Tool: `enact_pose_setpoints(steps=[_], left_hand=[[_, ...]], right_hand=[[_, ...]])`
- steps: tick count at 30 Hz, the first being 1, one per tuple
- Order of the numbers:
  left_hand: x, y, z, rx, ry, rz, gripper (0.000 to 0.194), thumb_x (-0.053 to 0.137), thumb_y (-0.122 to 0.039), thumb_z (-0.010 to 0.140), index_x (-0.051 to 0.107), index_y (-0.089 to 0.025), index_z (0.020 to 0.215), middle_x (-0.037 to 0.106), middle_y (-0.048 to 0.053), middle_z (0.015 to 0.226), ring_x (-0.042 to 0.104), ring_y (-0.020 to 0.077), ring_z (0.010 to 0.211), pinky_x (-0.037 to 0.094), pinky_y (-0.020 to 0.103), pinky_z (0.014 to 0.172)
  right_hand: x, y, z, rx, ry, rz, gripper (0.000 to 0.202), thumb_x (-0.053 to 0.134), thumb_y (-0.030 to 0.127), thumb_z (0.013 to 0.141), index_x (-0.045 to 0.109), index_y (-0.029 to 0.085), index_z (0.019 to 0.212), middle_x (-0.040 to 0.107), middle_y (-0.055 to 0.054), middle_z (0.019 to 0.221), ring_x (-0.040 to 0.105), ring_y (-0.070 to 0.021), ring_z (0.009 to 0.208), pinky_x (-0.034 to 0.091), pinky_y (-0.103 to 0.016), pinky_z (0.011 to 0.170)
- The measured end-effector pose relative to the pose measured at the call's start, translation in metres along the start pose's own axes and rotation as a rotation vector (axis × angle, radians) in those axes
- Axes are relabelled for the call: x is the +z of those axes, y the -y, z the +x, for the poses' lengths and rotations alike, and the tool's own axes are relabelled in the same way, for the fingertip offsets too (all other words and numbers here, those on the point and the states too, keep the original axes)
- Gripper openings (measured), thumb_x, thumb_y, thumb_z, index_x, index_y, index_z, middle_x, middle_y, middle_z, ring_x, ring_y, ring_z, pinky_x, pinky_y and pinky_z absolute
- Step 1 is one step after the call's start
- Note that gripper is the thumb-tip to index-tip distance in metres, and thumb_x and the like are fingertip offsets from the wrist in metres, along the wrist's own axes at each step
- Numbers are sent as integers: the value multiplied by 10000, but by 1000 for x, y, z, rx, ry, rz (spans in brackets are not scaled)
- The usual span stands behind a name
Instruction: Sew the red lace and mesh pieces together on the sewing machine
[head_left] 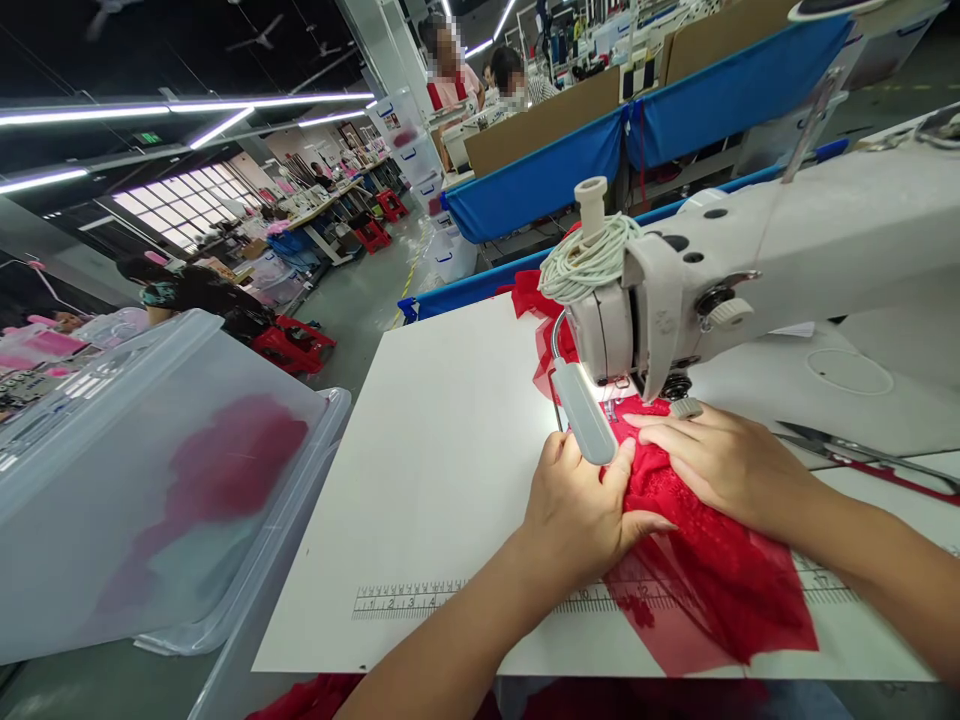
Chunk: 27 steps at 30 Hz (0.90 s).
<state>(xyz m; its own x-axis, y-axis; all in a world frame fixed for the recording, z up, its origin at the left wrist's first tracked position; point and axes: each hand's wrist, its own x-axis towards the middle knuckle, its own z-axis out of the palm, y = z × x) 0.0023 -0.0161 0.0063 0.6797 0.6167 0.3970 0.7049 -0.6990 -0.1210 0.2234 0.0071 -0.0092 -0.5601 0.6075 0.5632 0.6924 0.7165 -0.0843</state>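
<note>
A red, partly sheer lace fabric (712, 570) lies under the presser foot of a white sewing machine (810, 240) and hangs toward the table's front edge. My left hand (581, 500) grips the fabric's left side just in front of the needle area, its fingertips partly behind a grey lamp (587, 412). To the right, my right hand (712, 455) rests flat on the fabric with its fingers stretched toward the presser foot. More red fabric (531, 295) is bunched behind the machine head.
Black-and-red scissors (870, 460) lie right of my right hand. The white table (420, 450) has a printed ruler along its front. A clear plastic bin (187, 480) with red fabric stands at the left. Behind are blue cloth troughs (547, 180), red stools (292, 343) and several people.
</note>
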Motion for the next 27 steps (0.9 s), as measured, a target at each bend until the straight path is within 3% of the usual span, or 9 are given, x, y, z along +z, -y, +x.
enact_pose_setpoints(steps=[3,8,12,15,17,21,27], left_hand=[[2,1,1,-10,-28,12,769,322,-731,995,665,-119,1309,725,164,1042,644,288,905,466,424,858],[0,6,6,40,-81,-14,794,247,-717,1012,669,-84,1241,704,182,1116,649,305,973,493,468,918],[-4,11,9,164,-12,-117,669,249,-605,1066,681,-113,928,658,77,811,603,190,672,513,334,687],[-8,11,9,154,33,-139,614,227,-496,1100,605,-160,753,557,20,662,537,158,557,468,298,572],[-10,9,8,107,68,-142,601,219,-488,1100,625,-148,818,564,24,670,538,165,550,469,301,549],[-11,4,6,86,107,-126,636,263,-581,1069,649,-84,1158,639,72,773,612,207,642,538,342,603],[-4,0,-1,83,88,-82,748,291,-688,1010,680,-71,1173,698,203,1061,645,224,725,546,346,611]], right_hand=[[0,-1,1,9,9,-3,373,431,-2,830,695,157,1040,784,-71,998,589,-196,713,452,-294,523],[1,-2,-3,-100,-57,45,435,406,-38,843,690,191,1079,763,-58,1166,600,-214,854,480,-348,734],[3,1,-10,-122,-67,134,373,391,-17,897,681,198,993,772,-45,1100,593,-218,926,432,-375,790],[5,3,-13,-89,-40,163,377,370,-8,921,679,196,992,770,-37,1055,599,-208,942,420,-371,791],[6,3,-15,-80,-30,155,368,378,-3,917,680,198,984,764,-44,1045,607,-208,946,423,-372,798],[7,2,-17,-76,-22,114,361,403,6,882,685,203,993,754,-65,1009,613,-217,932,442,-375,787],[8,1,-19,-81,-38,105,395,391,-27,835,697,190,959,756,-68,1026,614,-211,929,465,-385,782]])
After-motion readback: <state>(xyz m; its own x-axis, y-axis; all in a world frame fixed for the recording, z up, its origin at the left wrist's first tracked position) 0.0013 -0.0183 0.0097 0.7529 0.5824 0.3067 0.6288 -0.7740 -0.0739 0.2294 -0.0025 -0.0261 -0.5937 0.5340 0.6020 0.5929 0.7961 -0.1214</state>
